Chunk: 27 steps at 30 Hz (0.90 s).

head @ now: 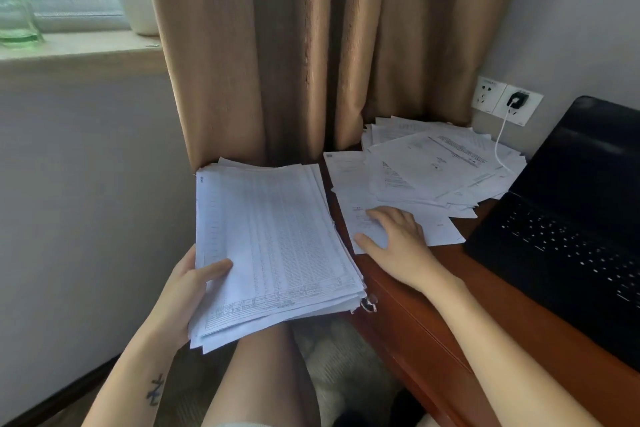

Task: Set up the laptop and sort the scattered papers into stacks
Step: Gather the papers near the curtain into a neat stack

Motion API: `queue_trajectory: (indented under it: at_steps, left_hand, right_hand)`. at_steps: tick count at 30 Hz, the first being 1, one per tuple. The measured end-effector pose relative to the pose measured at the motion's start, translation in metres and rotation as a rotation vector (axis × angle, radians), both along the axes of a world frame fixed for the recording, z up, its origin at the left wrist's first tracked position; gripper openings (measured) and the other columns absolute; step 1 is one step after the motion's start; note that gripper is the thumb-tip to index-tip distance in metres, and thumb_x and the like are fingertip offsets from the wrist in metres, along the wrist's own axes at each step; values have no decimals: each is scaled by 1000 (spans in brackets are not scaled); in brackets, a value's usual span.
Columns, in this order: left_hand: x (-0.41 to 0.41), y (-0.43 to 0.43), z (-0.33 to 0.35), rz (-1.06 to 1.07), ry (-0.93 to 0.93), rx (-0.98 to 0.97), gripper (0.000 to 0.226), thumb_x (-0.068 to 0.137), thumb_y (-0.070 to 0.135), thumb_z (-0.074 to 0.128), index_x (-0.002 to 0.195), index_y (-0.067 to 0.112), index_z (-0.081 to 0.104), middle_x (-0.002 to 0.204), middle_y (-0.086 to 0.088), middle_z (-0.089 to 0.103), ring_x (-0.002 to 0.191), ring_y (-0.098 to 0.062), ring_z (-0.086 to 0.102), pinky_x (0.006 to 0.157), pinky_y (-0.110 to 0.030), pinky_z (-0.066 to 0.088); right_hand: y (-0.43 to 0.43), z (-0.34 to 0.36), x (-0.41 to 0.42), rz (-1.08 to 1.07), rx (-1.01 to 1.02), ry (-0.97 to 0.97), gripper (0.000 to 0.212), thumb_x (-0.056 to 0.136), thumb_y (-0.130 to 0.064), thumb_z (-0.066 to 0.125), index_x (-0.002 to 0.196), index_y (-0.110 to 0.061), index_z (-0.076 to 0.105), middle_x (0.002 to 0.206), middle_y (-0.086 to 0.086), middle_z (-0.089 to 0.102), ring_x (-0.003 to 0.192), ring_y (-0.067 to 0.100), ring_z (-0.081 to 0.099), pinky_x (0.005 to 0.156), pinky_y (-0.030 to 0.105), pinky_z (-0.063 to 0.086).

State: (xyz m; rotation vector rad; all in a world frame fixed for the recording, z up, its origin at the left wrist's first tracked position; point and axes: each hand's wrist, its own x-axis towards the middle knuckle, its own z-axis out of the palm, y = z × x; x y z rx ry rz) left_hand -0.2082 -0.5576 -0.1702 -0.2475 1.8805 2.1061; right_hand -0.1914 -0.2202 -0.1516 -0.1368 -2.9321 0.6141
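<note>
Sheet (pixel 356 215) lies on bench (pixel 415 315) under R grip (pixel 398 239), spread flat, long side pointing away. L grip (pixel 187 291) pinches stack (pixel 277 243), just left. R nearer.

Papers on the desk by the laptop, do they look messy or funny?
Yes. The loose papers lie fanned at crooked angles on the desk beside the laptop, and a white cable trails across them. The stack in the left hand is uneven too, its sheets out of line.
</note>
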Motion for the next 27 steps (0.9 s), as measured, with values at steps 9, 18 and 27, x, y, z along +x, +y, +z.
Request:
queue_trajectory:
  at_steps: [9, 18, 27]
  left_hand:
    - [-9, -6, 1, -4, -9, 8, 36, 100, 4, 62, 127, 28, 60, 110, -9, 77, 93, -36, 77, 76, -52, 61]
    - [-12, 2, 7, -9, 20, 60, 42, 101, 3, 61, 131, 33, 59, 110, -9, 78, 94, -39, 77, 74, -53, 62]
    - [-30, 36, 26, -40, 39, 132, 43, 100, 4, 61, 126, 37, 61, 113, -13, 76, 95, -43, 76, 76, -57, 63]
  right_hand:
    - [18, -3, -35, -27, 132, -61, 74, 93, -72, 44, 154, -31, 34, 146, -5, 37, 132, 22, 28, 109, 40, 31]
    - [40, -12, -53, -36, -96, 228, 23, 98, -30, 63, 117, -18, 67, 107, -2, 57, 106, 15, 49, 90, 35, 49]
    - [109, -4, -85, -378, 115, -48, 75, 92, -69, 50, 149, -21, 42, 151, 10, 40, 138, 34, 31, 112, 50, 28]
